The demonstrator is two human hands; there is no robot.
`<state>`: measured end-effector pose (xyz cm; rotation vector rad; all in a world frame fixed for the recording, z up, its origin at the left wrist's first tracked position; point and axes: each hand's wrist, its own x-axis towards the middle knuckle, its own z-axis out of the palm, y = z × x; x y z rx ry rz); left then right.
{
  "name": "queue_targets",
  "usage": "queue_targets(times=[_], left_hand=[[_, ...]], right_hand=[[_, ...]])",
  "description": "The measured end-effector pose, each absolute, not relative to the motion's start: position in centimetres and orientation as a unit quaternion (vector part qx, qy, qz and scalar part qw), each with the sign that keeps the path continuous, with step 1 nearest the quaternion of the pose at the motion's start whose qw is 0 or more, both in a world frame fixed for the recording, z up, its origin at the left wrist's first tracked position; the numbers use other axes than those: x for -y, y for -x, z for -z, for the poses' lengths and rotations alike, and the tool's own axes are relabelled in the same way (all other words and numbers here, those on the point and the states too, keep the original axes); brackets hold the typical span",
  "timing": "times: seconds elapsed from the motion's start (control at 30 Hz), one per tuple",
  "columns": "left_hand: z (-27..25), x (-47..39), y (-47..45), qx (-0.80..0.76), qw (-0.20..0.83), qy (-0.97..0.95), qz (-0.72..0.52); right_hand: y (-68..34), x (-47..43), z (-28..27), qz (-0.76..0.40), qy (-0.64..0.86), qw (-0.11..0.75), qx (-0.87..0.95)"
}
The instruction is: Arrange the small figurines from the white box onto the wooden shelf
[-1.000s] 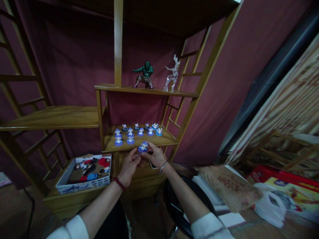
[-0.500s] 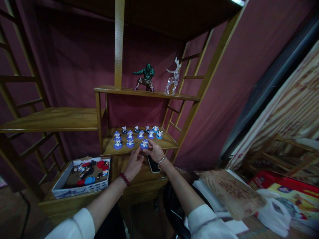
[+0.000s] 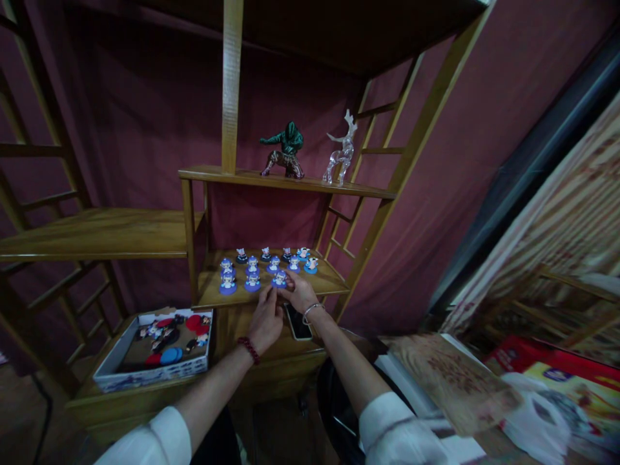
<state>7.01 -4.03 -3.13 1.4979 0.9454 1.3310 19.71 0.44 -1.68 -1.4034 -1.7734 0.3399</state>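
A small purple-and-white figurine (image 3: pixel 279 279) on a round purple base is at the front of the low shelf. My right hand (image 3: pixel 299 294) grips it from the right with thumb and fingers. My left hand (image 3: pixel 266 318) reaches from below, its closed fingertips against the front of the base. Left of it, on the same shelf, stand matching purple figurines (image 3: pixel 252 280). Behind are dark-based figurines (image 3: pixel 265 253), and blue-based ones (image 3: pixel 310 265) stand at the right. The fingers partly cover the held figurine's base.
A shallow box (image 3: pixel 152 376) with red, blue and dark figurines sits at lower left. A phone (image 3: pixel 298 323) lies below my right hand. Overhead, a shelf holds a green-and-bronze statue (image 3: pixel 285 150) and a clear deer (image 3: pixel 341 155). A plastic bag (image 3: pixel 537 413) lies at right.
Both hands stay at the same figurine; my left hand's fingers have drawn together slightly. The view has shifted a little.
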Motion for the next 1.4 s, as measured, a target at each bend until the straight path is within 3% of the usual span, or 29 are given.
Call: queue_targets(times=[0.47, 0.87, 1.4], left_hand=[[3.3, 3.1, -6.8, -0.407, 0.445, -0.610, -0.514], [2.9, 3.8, -7.0, -0.493, 0.322, -0.710, -0.386], [2.9, 3.4, -6.4, -0.488, 0.295, -0.741, -0.354]], right_hand=[[-20.1, -2.1, 2.2, -0.173, 0.562, 0.390, 0.709], [-20.3, -2.3, 2.3, -0.147, 0.576, 0.364, 0.717], [-20.2, -2.0, 1.9, -0.158, 0.573, 0.353, 0.722]])
